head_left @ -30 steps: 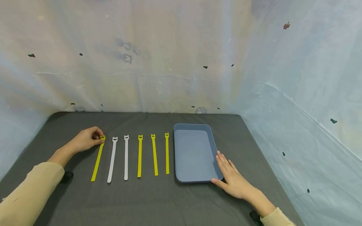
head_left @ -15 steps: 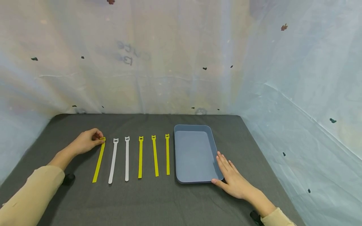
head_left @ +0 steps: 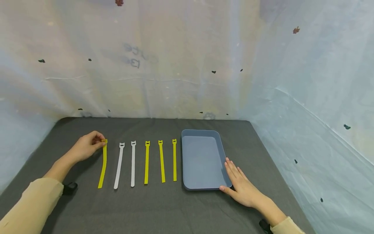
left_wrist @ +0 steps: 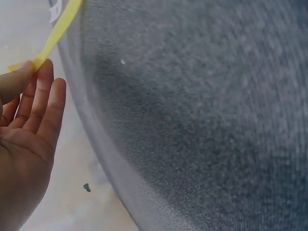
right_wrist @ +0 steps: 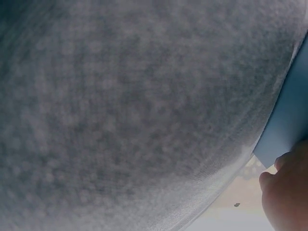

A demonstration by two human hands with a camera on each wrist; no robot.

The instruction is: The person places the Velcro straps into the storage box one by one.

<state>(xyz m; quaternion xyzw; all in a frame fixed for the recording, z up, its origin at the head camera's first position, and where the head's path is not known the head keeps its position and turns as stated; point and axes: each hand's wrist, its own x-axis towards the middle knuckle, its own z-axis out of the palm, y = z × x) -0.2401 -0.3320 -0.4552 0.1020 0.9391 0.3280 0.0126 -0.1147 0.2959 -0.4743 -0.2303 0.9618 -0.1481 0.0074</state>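
Between thumb and fingertips, my left hand (head_left: 87,145) pinches the slotted head of a yellow cable tie (head_left: 103,167), the leftmost in a row. In the left wrist view the thumb presses the yellow strap (left_wrist: 57,31) against the fingers, and the strap bends away upward. Two white cable ties (head_left: 118,167) (head_left: 133,165) and three yellow cable ties (head_left: 146,165) (head_left: 162,164) (head_left: 174,162) lie side by side, heads pointing away. Straight fingers of my right hand (head_left: 242,188) rest against the right side of a blue-grey tray (head_left: 203,189), near its front corner.
A dark grey cloth (head_left: 140,211) covers the table. Pale plastic sheeting (head_left: 175,58) hangs behind it and along the right side. Black bands (head_left: 70,188) sit at both wrists.
My left hand has raised the head of the leftmost yellow cable tie slightly, and the strap now bends. The right hand keeps its place on the tray. The head view shifted a little.
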